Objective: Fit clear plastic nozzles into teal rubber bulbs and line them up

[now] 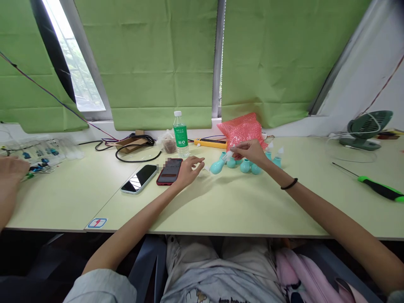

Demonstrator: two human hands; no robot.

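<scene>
My left hand (190, 171) is over the table beside the red-cased phone, fingers stretched and apart, holding nothing. A small whitish piece lies just past its fingertips, too small to name. My right hand (251, 152) is closed in a pinch in front of the pink bubble-wrap bag (241, 128). At its fingertips is a small white tip (228, 157), which meets the neck of a tilted teal bulb (216, 167). Several more teal bulbs (245, 166) stand under and around the right hand, some with white pointed tips (280, 151).
Two phones, one red-cased (169, 171) and one pale-edged (139, 179), lie left of my hands. Behind them stand a water bottle (181, 136) and a yellow tool (210, 143). A screwdriver (375, 185) and green fan (368, 128) are rightward. Another person's hand (14, 170) is far left.
</scene>
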